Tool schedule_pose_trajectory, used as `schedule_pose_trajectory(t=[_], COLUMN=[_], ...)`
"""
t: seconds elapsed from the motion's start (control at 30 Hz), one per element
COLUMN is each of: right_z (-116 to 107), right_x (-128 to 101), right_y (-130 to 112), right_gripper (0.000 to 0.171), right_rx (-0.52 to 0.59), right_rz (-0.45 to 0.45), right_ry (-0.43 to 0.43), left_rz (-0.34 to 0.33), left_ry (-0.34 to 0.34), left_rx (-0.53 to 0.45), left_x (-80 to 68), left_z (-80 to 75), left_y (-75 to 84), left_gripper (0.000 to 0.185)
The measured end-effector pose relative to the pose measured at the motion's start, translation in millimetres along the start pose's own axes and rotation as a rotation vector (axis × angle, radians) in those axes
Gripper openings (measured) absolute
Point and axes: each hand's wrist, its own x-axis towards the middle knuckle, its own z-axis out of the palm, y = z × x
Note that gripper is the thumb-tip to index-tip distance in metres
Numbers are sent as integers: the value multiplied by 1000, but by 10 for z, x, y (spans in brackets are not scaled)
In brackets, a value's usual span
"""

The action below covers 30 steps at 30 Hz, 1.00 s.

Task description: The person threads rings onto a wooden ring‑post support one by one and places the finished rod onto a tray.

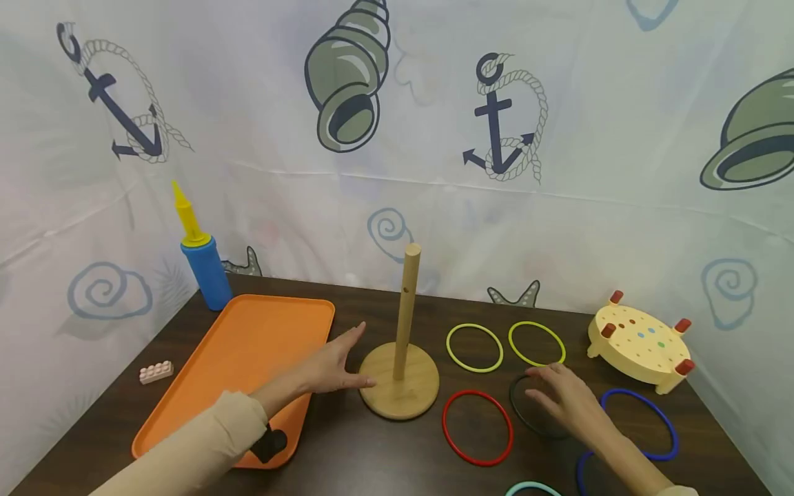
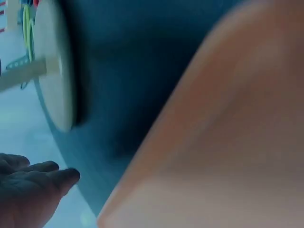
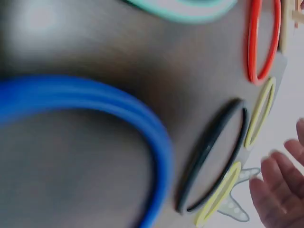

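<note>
right hand over black ring (fingers spread)

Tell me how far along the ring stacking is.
Done: nothing; the wooden post carries no rings. In hand: the left hand rests at the post's base, and the right hand reaches over the black ring. Left: every ring in view lies flat on the table.

Open table lies between the orange tray and the wooden peg stand, where the left hand reaches. Right of the stand, 2 yellow rings, a red ring and a black ring crowd the surface near the right hand.
</note>
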Motion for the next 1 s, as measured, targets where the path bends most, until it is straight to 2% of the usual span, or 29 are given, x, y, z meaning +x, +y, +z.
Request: schedule_pose_trajectory(t=[0.07, 0.13, 0.23, 0.33, 0.43, 0.53, 0.63, 0.77, 0.9, 1.0], right_z=[-42, -64, -66, -47, -34, -17, 14, 54, 68, 65], right_x=[-106, -213, -341, -428, -477, -510, -534, -540, -540, -543], right_y=[-17, -23, -30, -35, -52, -75, -86, -96, -105, -106], right_gripper=[19, 15, 12, 13, 15, 14, 13, 14, 14, 13], right_rx=[93, 190, 311, 353, 364, 386, 412, 398, 417, 474], right_rz=[-47, -100, -161, -207, -163, -78, -87, -165, -156, -126], right_ry=[-45, -121, -279, -407, -514, -597, -618, -595, -600, -613], left_rz=[-14, -42, -60, -57, -43, -33, -36, -63, -78, -82], left_ry=[-14, -12, 1, 9, 23, 33, 35, 43, 60, 69], left_rx=[-75, -108, -104, -75, -49, -44, -54, -59, -70, -96], left_x=[-43, -72, -90, -87, -68, -50, -41, -39, -38, -38], left_z=[51, 98, 153, 200, 247, 280, 298, 316, 339, 359], left_y=[33, 55, 57, 38, 7, -10, -13, -5, 2, 3], left_gripper=[105, 105, 104, 102, 100, 99, 97, 94, 92, 90])
